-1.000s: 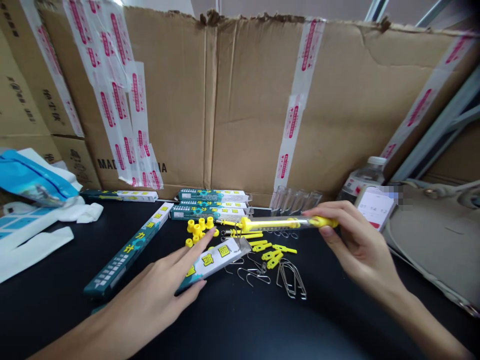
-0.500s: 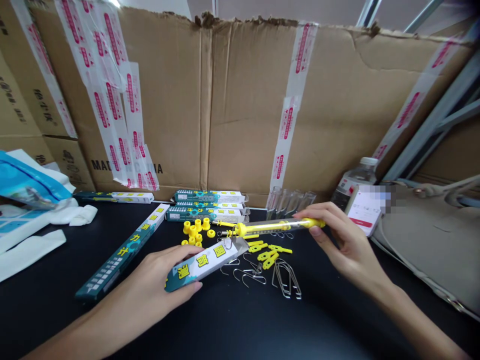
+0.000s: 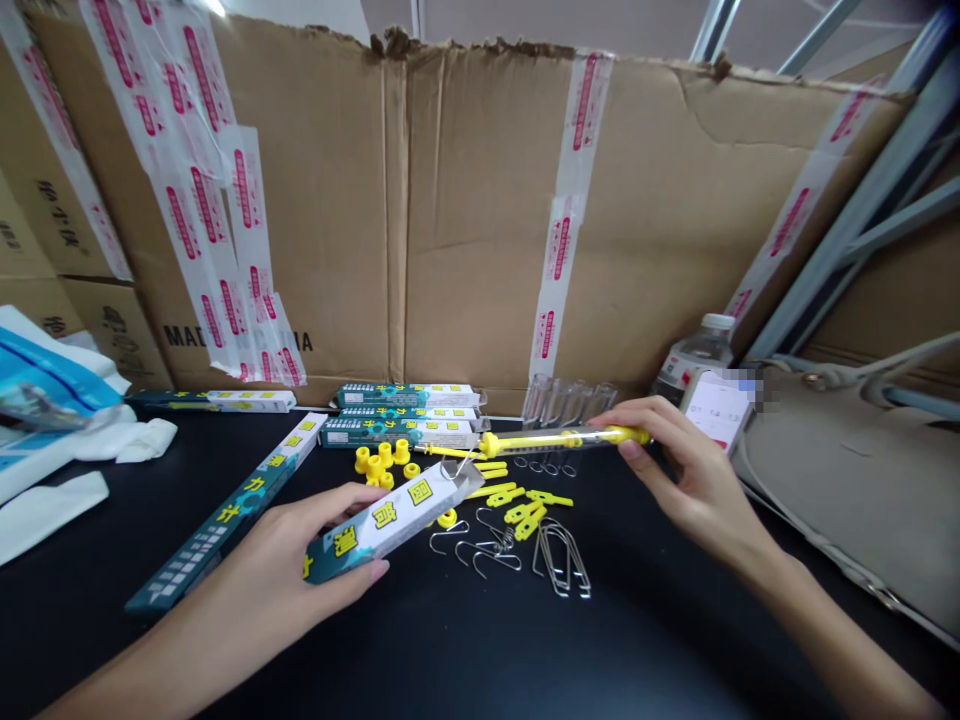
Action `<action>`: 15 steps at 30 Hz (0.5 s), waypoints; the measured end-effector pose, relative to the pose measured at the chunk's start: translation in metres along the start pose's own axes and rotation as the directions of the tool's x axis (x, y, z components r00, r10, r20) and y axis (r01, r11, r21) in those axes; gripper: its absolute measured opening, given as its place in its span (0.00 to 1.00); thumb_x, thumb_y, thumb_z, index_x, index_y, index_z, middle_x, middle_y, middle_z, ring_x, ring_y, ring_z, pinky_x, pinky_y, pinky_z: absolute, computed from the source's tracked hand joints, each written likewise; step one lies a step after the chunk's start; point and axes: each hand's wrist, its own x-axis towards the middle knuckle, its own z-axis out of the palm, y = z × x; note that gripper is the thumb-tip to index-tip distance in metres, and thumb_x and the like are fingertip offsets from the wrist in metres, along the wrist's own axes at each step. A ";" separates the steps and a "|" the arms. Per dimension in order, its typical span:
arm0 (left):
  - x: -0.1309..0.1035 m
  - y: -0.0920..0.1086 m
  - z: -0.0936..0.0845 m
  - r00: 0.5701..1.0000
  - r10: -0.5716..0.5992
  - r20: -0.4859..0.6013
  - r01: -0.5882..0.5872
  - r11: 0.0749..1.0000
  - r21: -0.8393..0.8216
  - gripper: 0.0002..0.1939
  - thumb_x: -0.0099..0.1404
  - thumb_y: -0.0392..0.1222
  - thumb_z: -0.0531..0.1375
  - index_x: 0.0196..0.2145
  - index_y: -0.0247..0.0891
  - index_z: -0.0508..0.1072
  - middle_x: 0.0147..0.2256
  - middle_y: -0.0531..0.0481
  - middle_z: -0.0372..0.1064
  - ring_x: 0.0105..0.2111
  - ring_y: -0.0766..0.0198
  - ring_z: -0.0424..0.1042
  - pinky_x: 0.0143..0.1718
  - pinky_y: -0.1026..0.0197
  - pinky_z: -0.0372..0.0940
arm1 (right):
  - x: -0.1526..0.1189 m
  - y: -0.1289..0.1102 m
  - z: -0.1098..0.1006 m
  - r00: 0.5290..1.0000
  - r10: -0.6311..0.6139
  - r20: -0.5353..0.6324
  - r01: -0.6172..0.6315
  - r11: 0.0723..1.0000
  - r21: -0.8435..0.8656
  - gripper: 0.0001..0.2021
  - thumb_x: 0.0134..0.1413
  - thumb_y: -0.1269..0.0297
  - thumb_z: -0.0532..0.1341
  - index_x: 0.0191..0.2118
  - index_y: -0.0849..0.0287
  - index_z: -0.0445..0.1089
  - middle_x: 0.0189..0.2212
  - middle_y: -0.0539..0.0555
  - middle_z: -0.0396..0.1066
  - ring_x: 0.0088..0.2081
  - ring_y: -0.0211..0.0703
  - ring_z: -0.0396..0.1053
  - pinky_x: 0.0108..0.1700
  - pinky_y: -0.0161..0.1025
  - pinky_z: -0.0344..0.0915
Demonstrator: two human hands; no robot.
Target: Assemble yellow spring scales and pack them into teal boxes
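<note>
My left hand grips a narrow white and green box, its open end pointing up and right. Between the thumb and fingers of my right hand is the yellow end of a clear tube with yellow parts inside. The tube lies nearly level, and its hook reaches the box's open end. Below and behind are yellow caps, flat yellow pieces, small metal hooks and large bent wire hooks on the black table.
More narrow boxes lie at the back, and one long box slants at the left. Clear tubes, a bottle, a phone and a beige bag are at the right. A cardboard wall stands behind.
The view has shifted slightly right. My left hand and the box have moved a little left and down, while the tube's hooked end now sits slightly higher and farther from the box.
</note>
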 end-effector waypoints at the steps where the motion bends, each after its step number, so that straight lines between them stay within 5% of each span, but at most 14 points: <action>1: 0.000 0.000 0.000 1.000 0.005 -0.002 -0.005 1.000 0.001 0.24 0.60 0.51 0.62 0.54 0.49 0.72 0.53 0.52 0.74 0.50 0.52 0.74 0.51 0.54 0.70 | 0.000 0.000 0.000 1.000 0.003 -0.002 -0.003 1.000 -0.005 0.09 0.66 0.63 0.55 0.47 0.52 0.70 0.42 0.56 0.67 0.45 0.51 0.67 0.46 0.48 0.65; 15: 0.001 0.001 0.000 1.000 0.017 -0.018 -0.016 0.999 0.036 0.24 0.60 0.52 0.62 0.53 0.47 0.72 0.52 0.51 0.75 0.50 0.51 0.75 0.50 0.53 0.71 | 0.000 0.002 -0.004 1.000 -0.010 0.010 0.010 0.999 -0.038 0.09 0.66 0.62 0.55 0.46 0.53 0.71 0.41 0.57 0.69 0.44 0.51 0.69 0.45 0.47 0.66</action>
